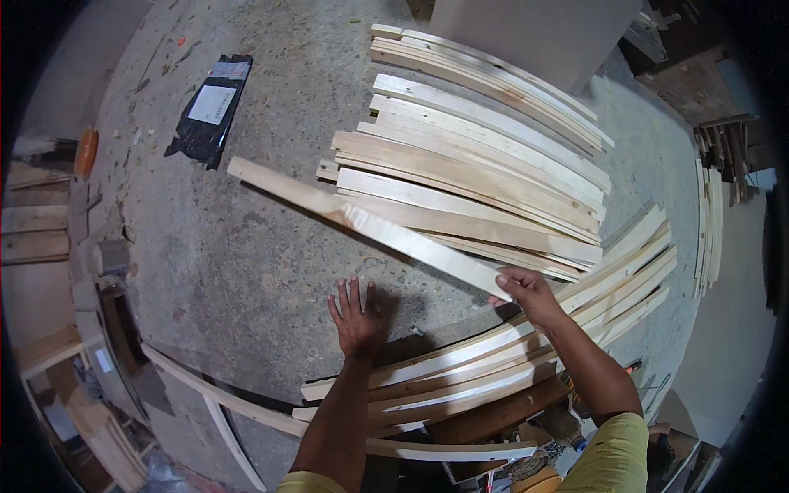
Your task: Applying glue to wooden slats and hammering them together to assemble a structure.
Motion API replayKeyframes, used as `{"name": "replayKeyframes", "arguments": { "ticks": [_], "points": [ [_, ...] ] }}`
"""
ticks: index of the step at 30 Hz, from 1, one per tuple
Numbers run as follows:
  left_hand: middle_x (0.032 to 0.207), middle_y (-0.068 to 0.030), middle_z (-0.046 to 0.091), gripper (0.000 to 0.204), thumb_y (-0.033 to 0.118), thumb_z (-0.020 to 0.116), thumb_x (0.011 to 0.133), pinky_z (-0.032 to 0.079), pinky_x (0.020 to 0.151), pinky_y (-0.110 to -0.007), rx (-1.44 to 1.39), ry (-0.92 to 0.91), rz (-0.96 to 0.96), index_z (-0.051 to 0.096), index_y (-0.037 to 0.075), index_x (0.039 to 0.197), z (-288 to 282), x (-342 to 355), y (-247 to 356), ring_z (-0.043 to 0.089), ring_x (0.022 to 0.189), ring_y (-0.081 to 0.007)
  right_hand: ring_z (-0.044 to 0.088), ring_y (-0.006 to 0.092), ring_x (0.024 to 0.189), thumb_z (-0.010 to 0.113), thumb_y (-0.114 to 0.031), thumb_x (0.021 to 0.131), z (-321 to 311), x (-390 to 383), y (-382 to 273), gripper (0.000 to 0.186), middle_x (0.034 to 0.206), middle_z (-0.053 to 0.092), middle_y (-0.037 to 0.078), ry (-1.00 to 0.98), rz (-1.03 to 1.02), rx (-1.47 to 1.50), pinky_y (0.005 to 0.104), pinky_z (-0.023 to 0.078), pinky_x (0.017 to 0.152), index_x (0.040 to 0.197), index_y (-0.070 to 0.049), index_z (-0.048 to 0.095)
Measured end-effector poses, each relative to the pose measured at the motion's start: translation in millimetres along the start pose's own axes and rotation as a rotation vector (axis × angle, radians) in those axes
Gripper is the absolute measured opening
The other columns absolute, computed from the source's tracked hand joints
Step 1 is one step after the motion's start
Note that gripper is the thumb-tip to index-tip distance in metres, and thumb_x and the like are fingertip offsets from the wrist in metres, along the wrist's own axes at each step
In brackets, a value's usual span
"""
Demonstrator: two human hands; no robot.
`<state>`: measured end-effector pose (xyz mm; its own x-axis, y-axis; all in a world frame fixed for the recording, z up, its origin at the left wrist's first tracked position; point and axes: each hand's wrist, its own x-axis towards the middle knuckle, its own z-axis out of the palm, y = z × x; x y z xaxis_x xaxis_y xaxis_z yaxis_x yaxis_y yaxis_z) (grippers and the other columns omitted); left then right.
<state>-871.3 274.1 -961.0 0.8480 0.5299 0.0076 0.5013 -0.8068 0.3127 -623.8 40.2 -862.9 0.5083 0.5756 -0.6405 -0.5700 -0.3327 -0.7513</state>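
A long, pale wooden slat [394, 236] slants across the middle, its far end up to the left. My right hand [530, 294] grips its near right end, thumb on top. With fingers spread, my left hand [357, 320] is over the concrete floor, apart from the slat and holding nothing. Beyond the slat lies a wide group of similar slats [468, 168], side by side in loose rows. Beneath my forearms more slats [485, 352] run from the lower middle up to the right.
A black plastic parcel [211, 111] with white labels lies at the upper left. A large board [530, 37] stands at the back. Single slats [222, 386] lie lower left, near wooden frames and scraps. Tools and clutter [559, 435] are at the lower right.
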Motion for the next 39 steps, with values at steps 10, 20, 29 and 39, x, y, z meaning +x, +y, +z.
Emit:
{"name": "replayKeyframes", "arguments": {
  "ticks": [10, 20, 29, 39],
  "points": [
    [0.148, -0.0205, 0.042, 0.049, 0.025, 0.055, 0.094, 0.016, 0.116, -0.069, 0.038, 0.001, -0.006, 0.048, 0.017, 0.142, 3, -1, -2, 0.031, 0.144, -0.0456, 0.067, 0.0398, 0.082, 0.062, -0.050, 0.093, 4, 8, -71, 0.043, 0.082, 0.070, 0.019, 0.111, 0.027, -1.375, 0.0494, 0.053, 0.074, 0.095, -0.008, 0.073],
    [0.143, -0.0227, 0.044, 0.051, 0.019, 0.056, 0.090, 0.017, 0.116, -0.070, 0.056, -0.051, 0.004, 0.052, 0.012, 0.140, -6, 0, -1, 0.033, 0.142, -0.0460, 0.055, 0.0393, 0.123, 0.067, -0.042, 0.089, -82, 165, -131, 0.060, 0.139, 0.054, 0.020, 0.801, -0.663, -1.491, 0.0520, 0.049, 0.096, 0.138, -0.010, 0.053],
    [0.150, -0.0202, 0.039, 0.057, 0.021, 0.064, 0.083, 0.016, 0.116, -0.069, 0.012, -0.075, -0.001, 0.055, 0.015, 0.139, -11, 0, -1, 0.028, 0.145, -0.0452, 0.063, 0.0382, 0.100, 0.067, -0.042, 0.089, -94, 190, -132, 0.047, 0.106, 0.067, 0.017, 0.733, -0.619, -1.502, 0.0544, 0.049, 0.083, 0.124, -0.011, 0.060],
    [0.144, -0.0239, 0.042, 0.057, 0.018, 0.063, 0.086, 0.020, 0.114, -0.070, 0.067, 0.049, 0.073, 0.049, 0.015, 0.141, -3, -2, -3, 0.035, 0.140, -0.0478, 0.066, 0.0391, 0.081, 0.077, -0.029, 0.082, -59, 143, -137, 0.039, 0.089, 0.066, 0.017, 0.530, -0.490, -1.416, 0.0462, 0.052, 0.071, 0.100, -0.007, 0.051]
  ]
}}
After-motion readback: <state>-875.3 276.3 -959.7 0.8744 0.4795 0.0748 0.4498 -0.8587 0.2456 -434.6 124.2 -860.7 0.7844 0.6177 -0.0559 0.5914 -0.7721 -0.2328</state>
